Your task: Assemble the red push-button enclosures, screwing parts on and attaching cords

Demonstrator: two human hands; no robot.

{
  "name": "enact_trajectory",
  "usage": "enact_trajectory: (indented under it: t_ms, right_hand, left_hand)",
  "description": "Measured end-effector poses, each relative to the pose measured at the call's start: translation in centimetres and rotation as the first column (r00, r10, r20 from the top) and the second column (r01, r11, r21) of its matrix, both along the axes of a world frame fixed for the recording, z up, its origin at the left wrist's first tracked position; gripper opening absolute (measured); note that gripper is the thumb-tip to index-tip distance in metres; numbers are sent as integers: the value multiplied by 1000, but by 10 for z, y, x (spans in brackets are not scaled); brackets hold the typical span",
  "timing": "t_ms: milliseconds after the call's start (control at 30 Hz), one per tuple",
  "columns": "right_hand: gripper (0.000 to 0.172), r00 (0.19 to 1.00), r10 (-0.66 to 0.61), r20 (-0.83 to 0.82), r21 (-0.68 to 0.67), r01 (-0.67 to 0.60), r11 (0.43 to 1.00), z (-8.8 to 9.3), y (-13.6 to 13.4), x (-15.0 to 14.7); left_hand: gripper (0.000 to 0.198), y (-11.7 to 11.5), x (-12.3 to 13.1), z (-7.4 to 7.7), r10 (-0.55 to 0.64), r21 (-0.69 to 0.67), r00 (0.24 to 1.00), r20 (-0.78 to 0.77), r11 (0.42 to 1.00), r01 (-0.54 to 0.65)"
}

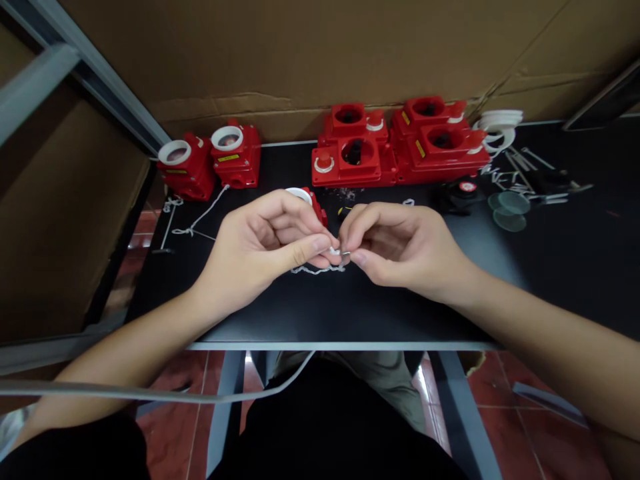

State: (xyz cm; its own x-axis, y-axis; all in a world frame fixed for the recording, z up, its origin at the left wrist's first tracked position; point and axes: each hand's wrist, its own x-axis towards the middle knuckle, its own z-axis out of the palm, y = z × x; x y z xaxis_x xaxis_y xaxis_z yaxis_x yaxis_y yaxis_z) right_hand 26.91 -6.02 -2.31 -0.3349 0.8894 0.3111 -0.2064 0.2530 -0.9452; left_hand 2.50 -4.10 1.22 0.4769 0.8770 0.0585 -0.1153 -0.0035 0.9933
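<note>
Above the black table my left hand (265,243) is closed in a pinch on a white cord (334,251), and part of the cord (317,270) hangs in a loose squiggle under the fingers. Facing it, my right hand (405,247) pinches a small, thin metal piece (345,254) right at the cord. Its exact shape is hidden by the fingertips. Partly covered by my left hand, a small red box (319,212) with a white ring (300,194) stands just behind.
Two red boxes (187,177) with white rings and cords stand back left. Several joined red housings (355,175) sit at the back centre. To the right lie a black part (457,197), glass discs (510,210), metal rods (525,163) and stacked white rings (500,123). A cable (220,399) crosses in front.
</note>
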Motion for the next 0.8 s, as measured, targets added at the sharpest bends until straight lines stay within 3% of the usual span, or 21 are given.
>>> enact_trajectory:
  t_ms: [267, 433, 633, 800]
  right_hand:
    - [24, 996, -71, 62, 74, 67, 995, 12, -1, 4]
    - [21, 995, -78, 54, 157, 69, 985, 12, -6, 0]
    - [24, 989, -119, 88, 191, 100, 977, 12, -8, 0]
    - [23, 989, -122, 78, 201, 104, 974, 12, -9, -1]
  left_hand:
    - [56, -3, 2, 2, 35, -4, 999, 1, 999, -35]
    - [53, -5, 3, 3, 52, 36, 999, -9, 998, -52]
    - [42, -8, 4, 4, 29, 27, 1000, -2, 999, -28]
    - [44, -10, 4, 6, 60, 45, 998, -32, 997, -59]
